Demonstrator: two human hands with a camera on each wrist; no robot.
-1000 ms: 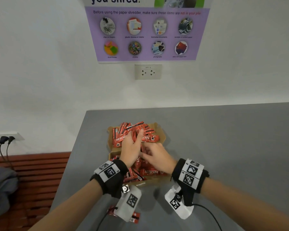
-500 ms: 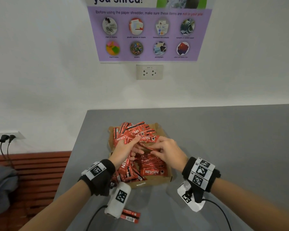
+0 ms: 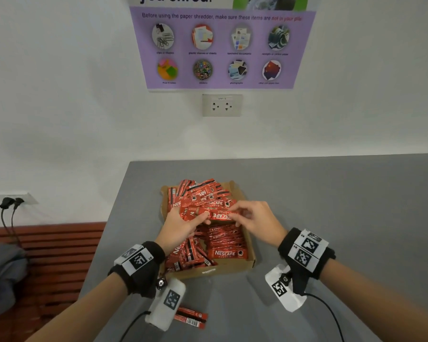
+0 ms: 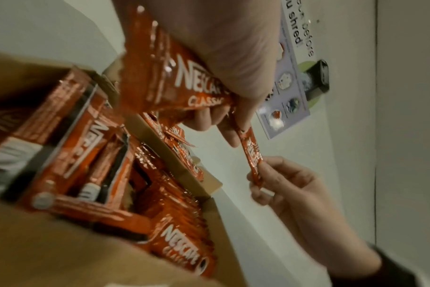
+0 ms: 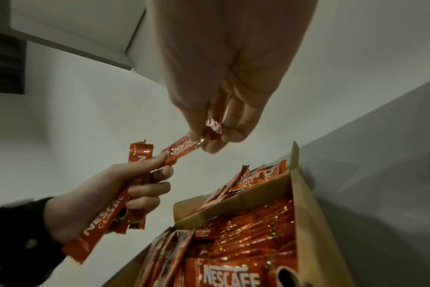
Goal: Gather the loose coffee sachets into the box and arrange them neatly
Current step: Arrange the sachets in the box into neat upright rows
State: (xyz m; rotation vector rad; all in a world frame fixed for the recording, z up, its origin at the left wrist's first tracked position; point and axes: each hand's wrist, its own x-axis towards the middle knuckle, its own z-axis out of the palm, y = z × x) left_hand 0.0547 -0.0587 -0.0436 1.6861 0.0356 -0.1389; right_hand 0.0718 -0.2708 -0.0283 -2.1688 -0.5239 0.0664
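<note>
A shallow cardboard box point(image 3: 250, 260) full of red coffee sachets point(image 3: 226, 239) sits on the grey table. Both hands hover above its middle. My left hand point(image 3: 181, 224) grips a small bunch of sachets point(image 4: 165, 77) and, with a fingertip, the near end of one more sachet point(image 3: 219, 214). My right hand point(image 3: 255, 217) pinches the other end of that same sachet point(image 5: 184, 148) between thumb and fingers. The near-right part of the box holds a tidy stack point(image 5: 248, 233); the rest lies jumbled. Two loose sachets point(image 3: 190, 318) lie on the table below my left wrist.
The table point(image 3: 331, 206) stretches to the right and ends at a white wall point(image 3: 59, 119) with a socket and poster. Left of the table's edge are a wooden bench point(image 3: 47, 255) with a grey bag point(image 3: 3, 272), and cables plugged into a low socket.
Both hands have lifted out of the box's middle and drawn apart. The right hand now pinches the end of a sachet that the left hand also holds. The head view shifted slightly.
</note>
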